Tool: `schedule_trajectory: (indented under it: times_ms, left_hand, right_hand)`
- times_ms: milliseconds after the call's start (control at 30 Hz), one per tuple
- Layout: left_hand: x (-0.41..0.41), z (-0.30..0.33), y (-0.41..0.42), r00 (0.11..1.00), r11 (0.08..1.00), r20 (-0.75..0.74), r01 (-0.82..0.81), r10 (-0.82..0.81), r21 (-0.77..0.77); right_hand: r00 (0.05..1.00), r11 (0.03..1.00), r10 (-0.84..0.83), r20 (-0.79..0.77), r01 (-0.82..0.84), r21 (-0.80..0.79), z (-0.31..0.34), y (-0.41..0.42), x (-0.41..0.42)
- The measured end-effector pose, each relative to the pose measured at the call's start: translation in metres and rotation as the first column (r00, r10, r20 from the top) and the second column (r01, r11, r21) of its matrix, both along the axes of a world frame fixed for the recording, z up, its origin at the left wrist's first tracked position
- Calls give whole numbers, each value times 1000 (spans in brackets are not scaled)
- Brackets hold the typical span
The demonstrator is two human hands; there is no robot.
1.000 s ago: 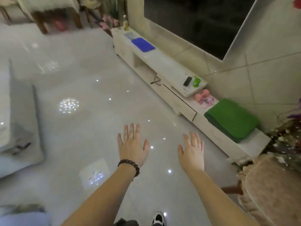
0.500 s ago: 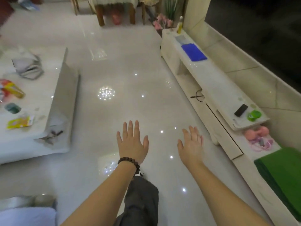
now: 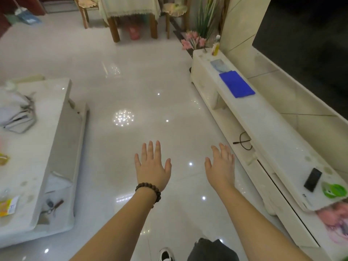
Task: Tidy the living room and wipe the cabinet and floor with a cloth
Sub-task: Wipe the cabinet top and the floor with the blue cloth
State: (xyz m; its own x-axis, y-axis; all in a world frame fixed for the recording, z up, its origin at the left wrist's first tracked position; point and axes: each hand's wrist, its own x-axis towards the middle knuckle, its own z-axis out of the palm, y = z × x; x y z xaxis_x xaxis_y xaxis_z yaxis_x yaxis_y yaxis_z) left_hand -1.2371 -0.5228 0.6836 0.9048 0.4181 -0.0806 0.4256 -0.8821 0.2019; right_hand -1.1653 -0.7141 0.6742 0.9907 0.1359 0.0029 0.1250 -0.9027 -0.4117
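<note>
My left hand (image 3: pixel 153 166), with a bead bracelet at the wrist, and my right hand (image 3: pixel 221 165) are stretched out side by side over the glossy white floor (image 3: pixel 135 87). Both have straight fingers and hold nothing. A long white cabinet (image 3: pixel 263 132) runs along the right wall. A folded blue cloth (image 3: pixel 236 86) lies on its far part, well beyond my right hand. Nearer on the cabinet top lie a black remote (image 3: pixel 312 179) and a green object (image 3: pixel 334 191).
A white coffee table (image 3: pixel 28 157) stands at the left with a grey bag (image 3: pixel 17 113), wrappers and keys (image 3: pixel 51 205). A black cable (image 3: pixel 243 142) hangs at the cabinet. Bottle (image 3: pixel 216 45), pink flowers (image 3: pixel 193 41), dining table and chairs (image 3: pixel 130 14) stand at the back.
The view has swung left and forward along the cabinet. The green cloth at the right has left the frame and the coffee table has come in. Both hands stay outstretched.
</note>
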Motion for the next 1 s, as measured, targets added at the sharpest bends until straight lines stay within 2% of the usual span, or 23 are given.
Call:
schedule_trajectory:
  times_ms: [333, 500, 667, 833, 1000]
  left_hand:
    - [272, -24, 26, 1000, 1000, -5, 2, -2, 16]
    - [401, -13, 40, 1000, 999, -1, -22, 22, 26]
    - [508, -5, 64, 999, 1000, 20, -30, 30, 6]
    - [610, -15, 98, 1000, 1000, 6, -10, 10, -12]
    - [728, -33, 149, 997, 997, -22, 80, -80, -12]
  right_hand:
    - [1000, 1000, 20, -1, -20, -8, -31, 20, 265]
    - [996, 994, 76, -45, -79, -74, -20, 31, 393]
    - [994, 994, 97, -48, -99, -50, -16, 52, 497]
    - [995, 996, 57, -85, -63, -66, -26, 79, 592]
    - [994, 990, -26, -110, 10, -142, -45, 125, 691]
